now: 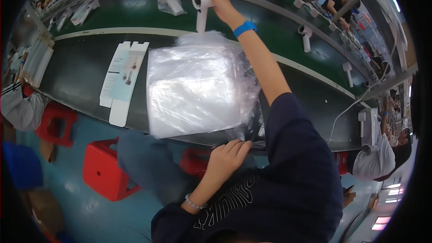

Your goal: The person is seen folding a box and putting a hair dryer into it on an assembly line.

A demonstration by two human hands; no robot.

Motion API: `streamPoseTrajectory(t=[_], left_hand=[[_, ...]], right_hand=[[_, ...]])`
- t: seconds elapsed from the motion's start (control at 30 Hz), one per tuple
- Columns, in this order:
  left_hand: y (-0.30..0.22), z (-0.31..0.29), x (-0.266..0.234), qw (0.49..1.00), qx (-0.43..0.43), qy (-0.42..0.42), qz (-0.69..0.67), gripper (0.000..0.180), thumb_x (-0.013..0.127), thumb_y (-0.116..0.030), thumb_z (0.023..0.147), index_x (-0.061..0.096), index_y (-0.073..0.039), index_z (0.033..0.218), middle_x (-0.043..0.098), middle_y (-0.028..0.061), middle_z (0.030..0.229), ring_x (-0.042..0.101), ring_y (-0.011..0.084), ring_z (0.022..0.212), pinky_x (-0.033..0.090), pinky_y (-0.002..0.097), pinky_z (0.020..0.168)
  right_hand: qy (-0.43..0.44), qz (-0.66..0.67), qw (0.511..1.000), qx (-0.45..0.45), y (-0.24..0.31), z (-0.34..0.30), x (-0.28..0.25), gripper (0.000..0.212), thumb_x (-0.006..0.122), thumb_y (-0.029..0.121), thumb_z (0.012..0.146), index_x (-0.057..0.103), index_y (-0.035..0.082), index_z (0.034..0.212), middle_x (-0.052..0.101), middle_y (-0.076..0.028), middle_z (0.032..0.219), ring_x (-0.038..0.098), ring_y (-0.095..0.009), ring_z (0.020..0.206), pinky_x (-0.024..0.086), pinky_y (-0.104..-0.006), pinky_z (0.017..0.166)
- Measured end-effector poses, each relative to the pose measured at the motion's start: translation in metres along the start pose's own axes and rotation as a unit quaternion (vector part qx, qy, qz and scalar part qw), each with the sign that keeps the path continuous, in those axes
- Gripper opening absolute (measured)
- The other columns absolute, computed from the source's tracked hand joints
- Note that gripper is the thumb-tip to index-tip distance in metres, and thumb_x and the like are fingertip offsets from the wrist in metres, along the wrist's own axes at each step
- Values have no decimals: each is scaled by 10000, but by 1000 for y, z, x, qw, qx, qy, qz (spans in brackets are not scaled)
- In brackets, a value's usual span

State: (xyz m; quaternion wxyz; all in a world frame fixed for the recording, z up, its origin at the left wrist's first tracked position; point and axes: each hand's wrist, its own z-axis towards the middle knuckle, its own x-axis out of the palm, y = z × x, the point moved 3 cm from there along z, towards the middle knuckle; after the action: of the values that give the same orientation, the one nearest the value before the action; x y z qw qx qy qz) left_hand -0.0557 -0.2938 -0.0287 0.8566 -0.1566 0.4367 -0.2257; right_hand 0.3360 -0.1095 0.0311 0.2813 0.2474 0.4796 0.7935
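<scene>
Your right hand (pixel 220 3) reaches to the far side, its fingers closed around the right end of the white hair dryer's (pixel 202 13) barrel; the handle points toward you, below the grip, over the green conveyor (pixel 252 20). Your left hand (pixel 227 157) is at the near right corner of the clear plastic bags (pixel 193 90), fingers curled; you cannot tell whether they pinch anything.

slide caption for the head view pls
Right hand holding a white handheld appliance, left hand near clear plastic bags.
</scene>
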Motion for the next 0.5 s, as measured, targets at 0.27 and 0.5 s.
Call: streamPoseTrajectory(t=[0.27, 0.5], left_hand=[[-2, -3, -12, 985, -70, 102, -120, 116, 564, 23, 775, 569, -38, 873, 655, 102, 893, 662, 279, 799, 535, 337, 666], [17, -1, -13, 959, -161, -34, -232, 187, 604, 42, 789, 643, 5, 969, 645, 138, 1054, 652, 314, 885, 541, 344, 766]], right_hand=[[47, 53, 939, 337, 39, -81, 7, 664, 615, 593, 837, 481, 106, 1268, 519, -145, 1228, 557, -266, 1048, 465, -413, 889], [81, 239, 956, 152, 109, -175, -7, 589, 573, 414, 926, 402, 32, 1341, 443, -176, 1369, 495, -378, 1217, 430, -478, 1031]])
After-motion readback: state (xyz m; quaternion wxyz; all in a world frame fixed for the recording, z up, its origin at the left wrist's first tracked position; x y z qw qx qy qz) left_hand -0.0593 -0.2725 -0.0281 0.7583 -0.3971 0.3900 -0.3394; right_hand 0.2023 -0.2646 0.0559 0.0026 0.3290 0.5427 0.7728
